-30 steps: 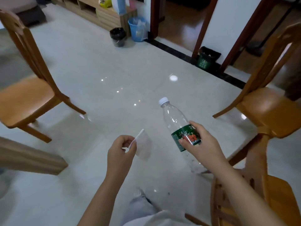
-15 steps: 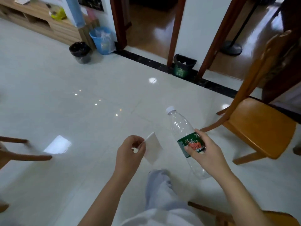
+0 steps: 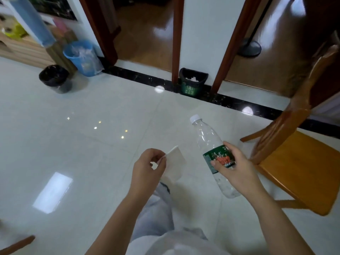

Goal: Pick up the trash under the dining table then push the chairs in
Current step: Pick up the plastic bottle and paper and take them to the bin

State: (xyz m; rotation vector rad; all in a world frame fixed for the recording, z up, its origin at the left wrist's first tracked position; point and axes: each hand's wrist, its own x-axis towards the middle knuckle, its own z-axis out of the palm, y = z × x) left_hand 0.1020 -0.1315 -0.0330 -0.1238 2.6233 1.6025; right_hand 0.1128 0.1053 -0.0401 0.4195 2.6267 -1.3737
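My right hand [image 3: 237, 166] grips an empty clear plastic bottle [image 3: 206, 137] around its green label, white cap pointing up and away. My left hand [image 3: 147, 168] pinches a white folded paper [image 3: 174, 162] by its corner between thumb and fingers. Both hands are held over the pale tiled floor in front of me. A wooden dining chair [image 3: 301, 162] stands to the right of the bottle, its back towards me. The dining table is out of view.
A small green bin [image 3: 191, 85] lined with a black bag sits against the wall between two doorways. A black bin [image 3: 55, 78] and a blue bin [image 3: 81, 57] stand at the far left by a wooden shelf. A chair leg tip [image 3: 16, 243] shows bottom left.
The view has turned right and moved forward: the left chair dropped out of view, and the green bin and doorways came closer. Both hands keep their grips on paper and bottle.
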